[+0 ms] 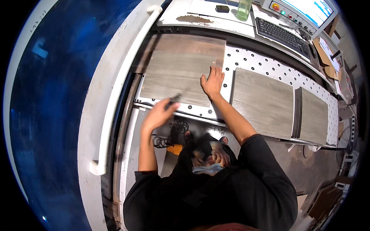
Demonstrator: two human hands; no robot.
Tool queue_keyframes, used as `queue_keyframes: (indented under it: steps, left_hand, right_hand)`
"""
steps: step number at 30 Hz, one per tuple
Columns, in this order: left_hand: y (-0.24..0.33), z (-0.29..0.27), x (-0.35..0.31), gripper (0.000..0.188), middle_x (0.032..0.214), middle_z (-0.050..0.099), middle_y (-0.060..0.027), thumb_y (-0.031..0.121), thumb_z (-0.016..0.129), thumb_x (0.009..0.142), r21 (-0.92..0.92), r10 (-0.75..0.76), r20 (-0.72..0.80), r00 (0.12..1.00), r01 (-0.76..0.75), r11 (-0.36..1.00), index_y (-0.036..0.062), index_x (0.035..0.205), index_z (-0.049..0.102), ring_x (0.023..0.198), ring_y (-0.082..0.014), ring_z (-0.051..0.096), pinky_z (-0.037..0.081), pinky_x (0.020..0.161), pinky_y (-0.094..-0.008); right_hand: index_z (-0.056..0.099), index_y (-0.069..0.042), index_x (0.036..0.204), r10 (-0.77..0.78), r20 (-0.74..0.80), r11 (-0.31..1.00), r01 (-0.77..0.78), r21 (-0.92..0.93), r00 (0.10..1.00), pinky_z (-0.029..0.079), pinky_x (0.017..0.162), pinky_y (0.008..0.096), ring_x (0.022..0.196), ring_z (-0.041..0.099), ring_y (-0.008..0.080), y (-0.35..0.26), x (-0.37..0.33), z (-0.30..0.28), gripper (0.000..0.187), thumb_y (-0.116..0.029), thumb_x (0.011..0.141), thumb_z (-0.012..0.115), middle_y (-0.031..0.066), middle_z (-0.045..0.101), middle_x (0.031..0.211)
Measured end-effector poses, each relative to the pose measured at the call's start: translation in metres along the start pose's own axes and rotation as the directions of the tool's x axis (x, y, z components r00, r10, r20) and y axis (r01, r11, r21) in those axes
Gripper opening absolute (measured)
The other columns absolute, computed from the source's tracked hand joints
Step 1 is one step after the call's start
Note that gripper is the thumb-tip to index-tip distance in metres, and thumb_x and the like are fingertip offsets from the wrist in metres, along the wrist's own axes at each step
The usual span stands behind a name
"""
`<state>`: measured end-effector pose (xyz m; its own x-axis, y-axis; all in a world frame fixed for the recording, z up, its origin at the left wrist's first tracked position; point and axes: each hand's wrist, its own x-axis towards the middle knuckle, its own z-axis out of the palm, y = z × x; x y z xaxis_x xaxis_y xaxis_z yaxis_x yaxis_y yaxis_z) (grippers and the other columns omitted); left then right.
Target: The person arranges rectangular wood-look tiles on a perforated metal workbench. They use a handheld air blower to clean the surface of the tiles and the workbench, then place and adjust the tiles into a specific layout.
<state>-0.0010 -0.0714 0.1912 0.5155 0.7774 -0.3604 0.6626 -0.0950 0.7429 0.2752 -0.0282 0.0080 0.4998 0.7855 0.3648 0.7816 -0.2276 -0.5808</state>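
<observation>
In my left hand [158,115] is a small dark tool [172,101] with a thin tip pointing up and to the right. It is smeared by motion, so its exact kind does not show. The hand hovers over the front edge of a grey wood-grain board [169,71]. My right hand [213,82] rests with fingers spread on the right part of that board. A browner wood-grain panel [189,40] shows along the board's far and right edges. Both lie on a white work table [266,57] dotted with black round inserts.
To the right lie another grey wood-grain board [262,102] and a stack of similar boards [314,115]. A control screen [308,11], keyboard [283,37] and green bottle [243,9] stand on the far ledge. A white rail [121,81] runs along the left. Black coiled hose [162,141] hangs below the table.
</observation>
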Motion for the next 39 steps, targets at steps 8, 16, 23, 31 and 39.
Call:
queue_keyframes:
  steps: [8, 16, 23, 31, 39]
  left_hand:
    - [-0.016, -0.054, -0.133, 0.040, 0.095, 0.062, -0.0069, 0.024, 0.062, 0.101, 0.134, 0.121, -0.990, -0.067, -0.257, 0.957, -0.0001, 0.132, 0.053, 0.086, -0.0170, 0.058, 0.047, 0.081, -0.0325]
    - [-0.049, -0.021, -0.164, 0.066, 0.137, 0.051, -0.0251, 0.039, 0.069, 0.096, 0.035, 0.182, -0.960, -0.211, 0.556, 0.830, -0.0001, 0.143, 0.044, 0.130, -0.0363, 0.049, 0.027, 0.116, -0.0546]
    - [-0.015, 0.013, -0.107, 0.038, 0.136, 0.052, -0.0235, 0.021, 0.053, 0.094, 0.694, 0.659, -0.718, -0.226, -0.161, 0.702, 0.0022, 0.127, 0.051, 0.128, -0.0361, 0.050, 0.035, 0.113, -0.0510]
    - [-0.202, -0.009, 0.110, 0.061, 0.140, 0.051, -0.0307, 0.039, 0.066, 0.094, 0.343, 0.206, -0.691, 0.693, 0.064, 0.937, 0.0037, 0.142, 0.052, 0.133, -0.0465, 0.045, 0.032, 0.115, -0.0539]
    - [-0.170, -0.074, 0.124, 0.091, 0.125, 0.060, -0.0384, 0.069, 0.059, 0.089, 0.328, -0.122, -0.520, 0.846, 0.329, 0.886, -0.0147, 0.124, 0.060, 0.120, -0.0497, 0.058, 0.046, 0.102, -0.0488]
  right_hand:
    - [0.044, 0.004, 0.141, -0.022, -0.001, 0.999, 0.022, -0.025, 1.000, 0.017, 0.120, 0.0612, 0.143, 0.029, 0.0490, -0.006, 0.000, -0.004, 0.067, -0.031, 0.087, 0.063, 0.0320, 0.041, 0.146]
    - [0.040, 0.004, 0.145, 0.000, 0.070, 0.998, 0.004, -0.062, 0.998, 0.015, 0.120, 0.0613, 0.145, 0.026, 0.0494, -0.004, 0.002, 0.000, 0.069, -0.033, 0.091, 0.059, 0.0329, 0.036, 0.151]
    - [0.021, 0.003, 0.155, 0.111, 0.468, 0.994, -0.087, -0.072, 0.877, 0.007, 0.121, 0.0619, 0.150, 0.007, 0.0539, -0.020, -0.035, -0.043, 0.092, -0.040, 0.087, 0.064, 0.0415, 0.012, 0.158]
    - [0.018, 0.006, 0.155, 0.035, 0.482, 0.999, -0.015, -0.047, 0.876, 0.006, 0.123, 0.0588, 0.150, 0.008, 0.0544, -0.051, -0.132, -0.084, 0.093, -0.033, 0.088, 0.067, 0.0426, 0.013, 0.157]
    - [0.034, -0.007, 0.151, 0.194, 0.344, 0.543, -0.393, 0.742, 0.919, 0.034, 0.116, 0.0522, 0.144, 0.035, 0.0398, -0.024, -0.123, -0.092, 0.070, -0.018, 0.091, 0.067, 0.0255, 0.039, 0.151]
